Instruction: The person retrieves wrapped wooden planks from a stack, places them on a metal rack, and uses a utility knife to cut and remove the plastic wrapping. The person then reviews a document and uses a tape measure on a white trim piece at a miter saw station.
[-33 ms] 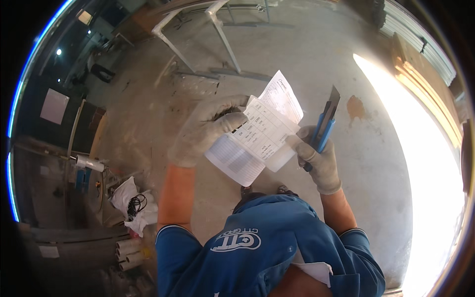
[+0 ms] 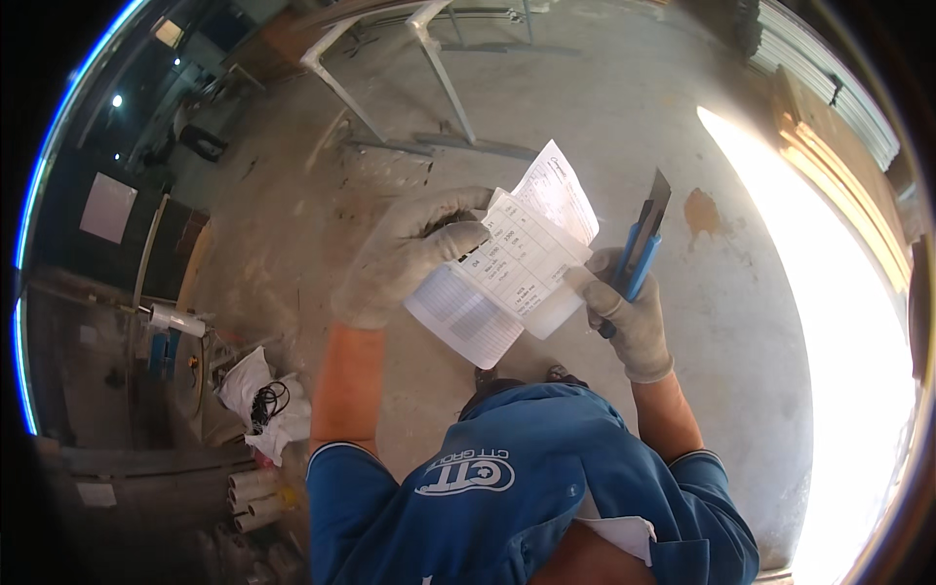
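Note:
Several sheets of paper are held up before my chest, fanned over one another. On top lies a printed label sheet with a table (image 2: 531, 249); a white printed form (image 2: 561, 200) sticks out behind it, and a ruled sheet (image 2: 463, 317) hangs below. My gloved left hand (image 2: 409, 249) is closed on the upper left edge of the sheets. At their right edge, my gloved right hand (image 2: 634, 322) pinches the label sheet between thumb and finger. That same hand also grips a blue and black utility knife (image 2: 642, 244), its blade out and pointing up, away from the paper.
A grey metal frame (image 2: 444, 83) stands on the concrete floor at the far side. Boards (image 2: 838, 166) are stacked at the far right, near a bright sunlit strip (image 2: 848, 390). A white sack with black cord (image 2: 249, 390) and several rolls (image 2: 255, 497) lie at the left.

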### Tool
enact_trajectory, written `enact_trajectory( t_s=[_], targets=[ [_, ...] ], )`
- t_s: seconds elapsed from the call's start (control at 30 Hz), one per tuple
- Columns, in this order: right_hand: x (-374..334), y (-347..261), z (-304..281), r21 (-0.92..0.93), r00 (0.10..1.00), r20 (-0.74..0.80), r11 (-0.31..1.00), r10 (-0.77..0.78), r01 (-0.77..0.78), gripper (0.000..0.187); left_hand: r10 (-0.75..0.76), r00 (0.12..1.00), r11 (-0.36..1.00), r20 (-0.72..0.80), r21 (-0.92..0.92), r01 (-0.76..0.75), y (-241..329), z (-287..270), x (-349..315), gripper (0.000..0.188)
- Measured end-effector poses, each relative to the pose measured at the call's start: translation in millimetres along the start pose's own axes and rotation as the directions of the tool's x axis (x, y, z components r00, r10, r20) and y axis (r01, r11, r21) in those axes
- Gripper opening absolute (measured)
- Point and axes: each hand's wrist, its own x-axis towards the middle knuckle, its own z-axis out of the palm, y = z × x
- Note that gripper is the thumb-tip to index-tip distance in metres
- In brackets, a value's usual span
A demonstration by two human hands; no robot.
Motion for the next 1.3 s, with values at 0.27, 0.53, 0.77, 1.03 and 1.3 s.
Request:
enact_trajectory(
  t_s=[0.27, 0.53, 0.77, 1.03, 1.3],
  targets=[
    [-4.8, 1.3, -1.0, 0.055, 0.999, 0.035, 0.998, -0.008, 0.006, 0.035, -0.042, 0.999, 0.999, 0.013, 0.015, 0.042, 3.3, -0.6, -3.1, 0.045],
    [1.8, -10.7, -23.3, -0.120, 0.964, -0.173, 0.976, -0.203, 0.184, 0.056, 0.156, 0.985, 0.988, -0.066, -0.001, -0.157, -24.1, -5.7, -19.3, 0.078],
    [-0.8, -8.8, -19.1, -0.039, 0.935, -0.125, 0.943, -0.331, 0.329, 0.073, 0.273, 0.945, 0.944, -0.180, -0.141, -0.299, -50.0, 2.2, -31.9, 0.095],
    [-7.2, -16.2, -11.3, -0.055, 0.967, -0.040, 0.966, -0.253, 0.251, 0.089, 0.285, 0.932, 0.916, -0.223, -0.223, -0.334, -55.4, 21.3, -36.1, 0.089],
    [0.6, -29.2, -17.3, -0.163, 0.940, 0.179, 0.934, -0.290, 0.319, 0.079, 0.284, 0.956, 0.954, -0.067, -0.081, -0.289, -56.8, 19.1, -36.7, 0.078]
  ],
)
